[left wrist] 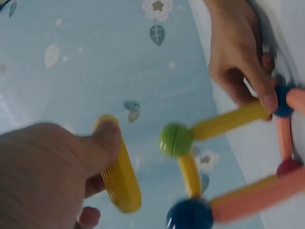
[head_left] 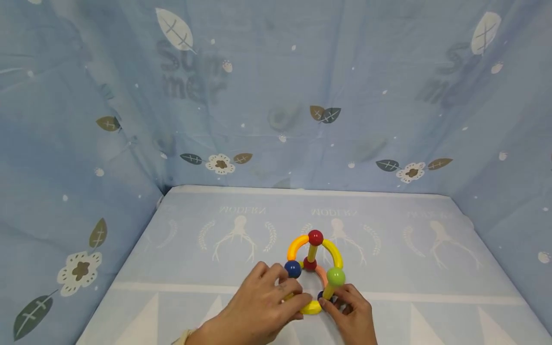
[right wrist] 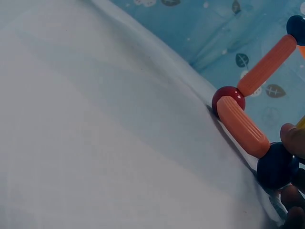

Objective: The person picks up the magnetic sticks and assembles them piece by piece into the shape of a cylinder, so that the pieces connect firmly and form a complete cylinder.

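A ball-and-stick building toy stands on the table between the hands. Its upper part has a red ball [head_left: 316, 237], a green ball [head_left: 335, 276] and a blue ball [head_left: 293, 269], linked by curved orange and yellow sticks. Straight sticks run down to a lower red ball [right wrist: 228, 101] and a lower blue ball [right wrist: 277, 166]. My left hand [head_left: 265, 306] pinches a loose yellow stick [left wrist: 120, 174] between thumb and fingers, low beside the toy's front left. My right hand [head_left: 352, 311] holds the toy at the lower blue ball, fingertips on the ball and the foot of the yellow upright [left wrist: 231, 121].
A pale printed cloth [head_left: 194, 268] covers the table. Blue patterned curtains [head_left: 267, 96] hang behind it and along both sides. The table's back edge [head_left: 302, 191] lies well beyond the toy.
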Demonstrator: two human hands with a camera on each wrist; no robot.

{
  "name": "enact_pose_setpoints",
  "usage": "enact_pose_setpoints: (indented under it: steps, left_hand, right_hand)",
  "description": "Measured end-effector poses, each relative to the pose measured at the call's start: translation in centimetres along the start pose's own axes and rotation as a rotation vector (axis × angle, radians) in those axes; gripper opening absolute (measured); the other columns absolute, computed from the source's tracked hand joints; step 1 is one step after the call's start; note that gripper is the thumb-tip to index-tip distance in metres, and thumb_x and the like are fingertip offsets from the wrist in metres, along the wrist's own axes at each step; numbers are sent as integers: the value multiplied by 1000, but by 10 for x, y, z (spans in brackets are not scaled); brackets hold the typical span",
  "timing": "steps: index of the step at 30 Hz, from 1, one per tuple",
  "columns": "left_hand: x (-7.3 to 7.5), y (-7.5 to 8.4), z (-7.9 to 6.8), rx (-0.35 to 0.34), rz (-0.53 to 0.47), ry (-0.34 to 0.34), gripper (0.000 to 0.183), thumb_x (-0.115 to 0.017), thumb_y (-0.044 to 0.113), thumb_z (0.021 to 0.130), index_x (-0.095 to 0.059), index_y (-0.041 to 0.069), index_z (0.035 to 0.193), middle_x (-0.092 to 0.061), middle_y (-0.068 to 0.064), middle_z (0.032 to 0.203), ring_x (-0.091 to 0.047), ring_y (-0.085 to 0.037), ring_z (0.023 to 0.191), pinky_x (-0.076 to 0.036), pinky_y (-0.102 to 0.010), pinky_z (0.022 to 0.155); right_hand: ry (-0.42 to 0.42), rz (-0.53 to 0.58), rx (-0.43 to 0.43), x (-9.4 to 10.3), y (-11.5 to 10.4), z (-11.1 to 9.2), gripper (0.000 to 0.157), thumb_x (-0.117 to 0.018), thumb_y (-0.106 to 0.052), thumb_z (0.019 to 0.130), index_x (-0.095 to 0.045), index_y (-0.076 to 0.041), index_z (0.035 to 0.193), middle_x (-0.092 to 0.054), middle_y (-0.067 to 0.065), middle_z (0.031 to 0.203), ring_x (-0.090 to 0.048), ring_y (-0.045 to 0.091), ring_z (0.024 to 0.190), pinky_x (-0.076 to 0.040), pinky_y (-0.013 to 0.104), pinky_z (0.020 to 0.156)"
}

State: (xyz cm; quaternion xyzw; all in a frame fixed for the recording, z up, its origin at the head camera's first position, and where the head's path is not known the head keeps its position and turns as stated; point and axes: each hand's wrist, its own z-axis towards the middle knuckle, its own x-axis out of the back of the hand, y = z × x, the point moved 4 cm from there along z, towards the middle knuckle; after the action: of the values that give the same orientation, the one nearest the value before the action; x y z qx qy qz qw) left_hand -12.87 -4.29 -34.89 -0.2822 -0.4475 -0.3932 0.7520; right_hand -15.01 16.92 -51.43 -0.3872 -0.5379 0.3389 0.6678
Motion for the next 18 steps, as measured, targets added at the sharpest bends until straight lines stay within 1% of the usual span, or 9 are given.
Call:
enact_pose_setpoints:
  steps: [2,4,6,8,10,13,18]
  left_hand:
    - [-8,7,10,-29,39,69,23,-68,40,91,-68,25,109,-59,10,92,-49,-15,88,-34,-28,70]
    - [-16,11,17,-34,80,98,25,-69,41,90,-67,24,108,-58,8,92,-50,-18,91,-35,-30,72]
    - [-25,11,20,-15,100,90,31,-72,43,86,-66,23,109,-59,6,95,-50,-20,95,-37,-34,76]
    - [-31,11,22,11,109,66,38,-76,46,82,-65,22,110,-59,5,98,-49,-22,99,-38,-38,80]
    - [-36,10,22,30,109,45,41,-78,47,80,-65,21,109,-59,3,99,-49,-23,102,-38,-41,83]
    - [-39,8,22,47,103,30,39,-81,43,78,-66,20,107,-59,3,99,-49,-24,105,-38,-45,86]
    - [-41,6,23,44,106,37,33,-85,28,77,-66,20,103,-60,3,96,-50,-25,104,-38,-48,87]
  right_hand:
    - [18,22,52,1,1,0,25,-86,-4,72,-76,-20,89,-60,-10,85,-56,9,64,-45,25,51]
    - [30,36,98,0,2,0,31,-86,1,70,-76,-20,89,-60,-11,85,-56,9,63,-46,25,50]
    - [32,41,125,-1,3,0,33,-87,2,68,-75,-20,89,-60,-12,86,-56,8,63,-46,25,49]
    - [29,42,137,-3,4,0,32,-87,2,68,-75,-20,89,-60,-12,86,-57,7,63,-46,25,49]
    - [27,46,135,-3,3,0,31,-87,1,69,-75,-19,89,-60,-12,85,-57,7,62,-46,25,49]
    - [23,42,113,-3,2,-1,28,-88,-6,71,-75,-22,90,-59,-12,84,-56,8,62,-45,24,49]
    - [21,25,85,-1,1,-2,24,-87,-17,73,-75,-26,92,-60,-13,85,-55,8,63,-45,24,50]
